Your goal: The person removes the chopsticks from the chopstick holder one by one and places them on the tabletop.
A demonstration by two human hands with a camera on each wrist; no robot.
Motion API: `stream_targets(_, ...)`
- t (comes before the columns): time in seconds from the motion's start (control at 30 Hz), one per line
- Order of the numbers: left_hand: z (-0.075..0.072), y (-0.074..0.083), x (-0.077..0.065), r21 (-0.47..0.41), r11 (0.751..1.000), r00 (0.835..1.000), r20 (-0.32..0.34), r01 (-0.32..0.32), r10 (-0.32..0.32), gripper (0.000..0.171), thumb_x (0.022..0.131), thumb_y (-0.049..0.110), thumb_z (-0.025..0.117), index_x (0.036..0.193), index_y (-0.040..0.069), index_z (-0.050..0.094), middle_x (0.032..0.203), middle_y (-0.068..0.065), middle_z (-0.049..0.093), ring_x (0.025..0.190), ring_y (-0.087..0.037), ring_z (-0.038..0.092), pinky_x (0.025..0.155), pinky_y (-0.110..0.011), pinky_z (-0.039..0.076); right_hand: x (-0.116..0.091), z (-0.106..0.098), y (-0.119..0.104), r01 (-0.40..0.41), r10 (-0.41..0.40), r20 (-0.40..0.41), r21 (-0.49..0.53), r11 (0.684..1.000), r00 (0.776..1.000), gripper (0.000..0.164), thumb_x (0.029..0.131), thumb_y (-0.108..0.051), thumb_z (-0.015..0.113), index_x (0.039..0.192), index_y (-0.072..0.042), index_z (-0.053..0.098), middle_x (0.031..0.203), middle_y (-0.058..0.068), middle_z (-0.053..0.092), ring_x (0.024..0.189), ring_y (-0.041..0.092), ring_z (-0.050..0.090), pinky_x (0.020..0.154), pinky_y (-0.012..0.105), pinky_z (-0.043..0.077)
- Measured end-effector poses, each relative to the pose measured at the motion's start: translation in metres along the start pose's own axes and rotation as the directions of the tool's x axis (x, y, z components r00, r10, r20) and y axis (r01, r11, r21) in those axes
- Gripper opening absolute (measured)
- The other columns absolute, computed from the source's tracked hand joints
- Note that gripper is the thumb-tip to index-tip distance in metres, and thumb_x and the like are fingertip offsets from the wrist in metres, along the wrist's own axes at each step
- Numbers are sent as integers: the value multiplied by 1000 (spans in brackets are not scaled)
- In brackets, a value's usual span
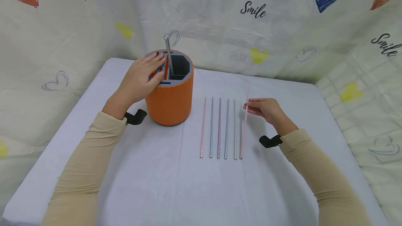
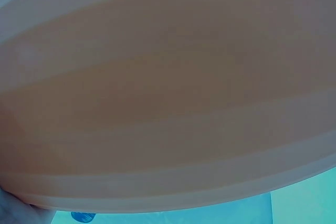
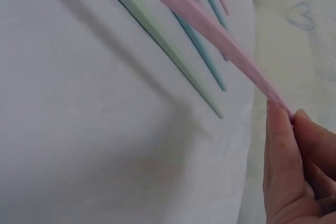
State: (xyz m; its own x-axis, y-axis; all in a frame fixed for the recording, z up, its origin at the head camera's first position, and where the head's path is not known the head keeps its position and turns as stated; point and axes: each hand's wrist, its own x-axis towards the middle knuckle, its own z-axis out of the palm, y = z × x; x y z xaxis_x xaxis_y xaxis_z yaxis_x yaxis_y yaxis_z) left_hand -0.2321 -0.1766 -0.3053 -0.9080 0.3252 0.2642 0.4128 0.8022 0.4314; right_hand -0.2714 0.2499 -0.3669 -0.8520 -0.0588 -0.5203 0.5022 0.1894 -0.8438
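My left hand (image 1: 141, 76) rests with extended fingers on the grey top of an orange round holder (image 1: 169, 105). Greenish chopsticks (image 1: 169, 57) stand tilted in the holder's large dark compartment; their exact number is hard to tell. Between thumb and fingers, my right hand (image 1: 265, 109) pinches a pink chopstick (image 1: 244, 128), raised at a slant over the table, as the right wrist view also shows. Left of it lies a row of chopsticks: green (image 1: 234, 128), blue (image 1: 226, 128), purple (image 1: 219, 128), another blue (image 1: 211, 128) and pink (image 1: 203, 128). The holder's wall (image 2: 168, 87) fills the left wrist view.
A white cloth covers the table (image 1: 163, 184). Behind and beside it hangs a pale curtain (image 1: 213, 27) printed with hearts and words. Black wrist cameras sit on the left wrist (image 1: 136, 117) and right wrist (image 1: 270, 141).
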Motion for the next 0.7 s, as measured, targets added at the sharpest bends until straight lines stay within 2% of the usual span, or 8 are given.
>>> stream_targets(0.4, -1, 2, 1, 8, 1000, 1000, 3, 3, -3, 54, 104, 31, 37, 153, 8, 39, 161, -9, 35, 154, -28, 23, 129, -47, 11, 21, -1, 12, -87, 87, -8, 23, 996, 996, 49, 96, -5, 63, 140, 7, 47, 78, -1, 76, 77, 9, 75, 77, 22, 61)
stream_targets(0.7, 0, 1, 0, 5, 1000, 1000, -6, -5, 5, 54, 104, 30, 38, 153, 7, 39, 161, -10, 35, 154, -28, 23, 129, -46, 11, 34, 6, 22, -100, 100, -5, -33, 994, 995, 50, 94, -4, 64, 140, 9, 48, 75, -3, 74, 71, 6, 73, 72, 19, 61)
